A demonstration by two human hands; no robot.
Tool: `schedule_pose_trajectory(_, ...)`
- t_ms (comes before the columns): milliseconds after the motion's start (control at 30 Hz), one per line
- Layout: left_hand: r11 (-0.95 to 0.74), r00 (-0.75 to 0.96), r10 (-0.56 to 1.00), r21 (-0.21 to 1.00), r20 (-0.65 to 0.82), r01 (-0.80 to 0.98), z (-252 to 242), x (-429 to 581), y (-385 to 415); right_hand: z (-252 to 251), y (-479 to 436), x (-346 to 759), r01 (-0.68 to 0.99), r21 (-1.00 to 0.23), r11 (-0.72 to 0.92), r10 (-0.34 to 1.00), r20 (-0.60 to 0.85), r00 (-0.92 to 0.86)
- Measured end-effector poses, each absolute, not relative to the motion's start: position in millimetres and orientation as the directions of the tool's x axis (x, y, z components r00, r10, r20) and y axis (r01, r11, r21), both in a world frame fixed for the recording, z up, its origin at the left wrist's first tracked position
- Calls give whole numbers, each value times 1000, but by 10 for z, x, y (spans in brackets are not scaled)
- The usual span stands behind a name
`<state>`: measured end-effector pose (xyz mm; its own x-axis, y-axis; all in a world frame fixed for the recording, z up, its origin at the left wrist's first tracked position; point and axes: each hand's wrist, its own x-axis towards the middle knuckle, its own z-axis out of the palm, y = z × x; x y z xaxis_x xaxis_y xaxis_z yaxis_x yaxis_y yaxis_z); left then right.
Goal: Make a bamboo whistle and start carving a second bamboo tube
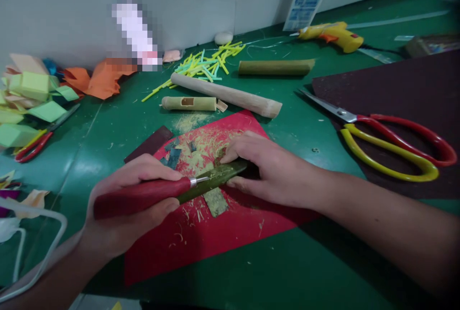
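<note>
My left hand (131,228) is closed round the thick red handle of a carving tool (143,197). Its thin metal tip lies along a green bamboo piece (213,180), whose near end is by my left fingers. At the far end, my right hand (275,168) grips the bamboo, its fingers and thumb on either side. Below them is a red sheet (230,235) strewn with pale shavings (196,164). A worn greenish-grey scrap (216,202) lies under the bamboo, and small dark blue pieces (173,156) lie beyond it.
Behind the sheet lie a bamboo tube with a cut notch (203,104), a pale stick (230,95), another bamboo length (275,67) and cut straws (201,66). Large scissors (350,116) and a yellow glue gun (338,36) are at right. Folded papers (34,87) and smaller scissors (45,137) sit left.
</note>
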<state>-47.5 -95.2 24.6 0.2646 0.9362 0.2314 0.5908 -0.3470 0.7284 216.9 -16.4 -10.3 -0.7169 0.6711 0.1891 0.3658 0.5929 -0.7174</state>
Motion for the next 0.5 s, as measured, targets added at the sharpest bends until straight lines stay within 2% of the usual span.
schedule_pose_trajectory(67,-272,127,962,798,243,537,221,-455,-990,-97,-160,2170,373,-717,589,673,181,-717)
schedule_pose_trajectory(133,-279,71,958,846,278,454,199,-423,-1011,-95,-160,2172,378,-721,581,680,175,-712)
schedule_pose_trajectory(267,-366,88,923,789,374,493,198,-390,-1027,-97,-168,2171,371,-723,583,681,185,-708)
schedule_pose_trajectory(400,-250,-76,929,764,363,595,166,-379,-1072,-99,-168,2168,377,-723,579,685,180,-706)
schedule_pose_trajectory(500,-214,-193,915,831,354,513,140,-332,-1097,-107,-162,2167,381,-726,573,685,169,-708)
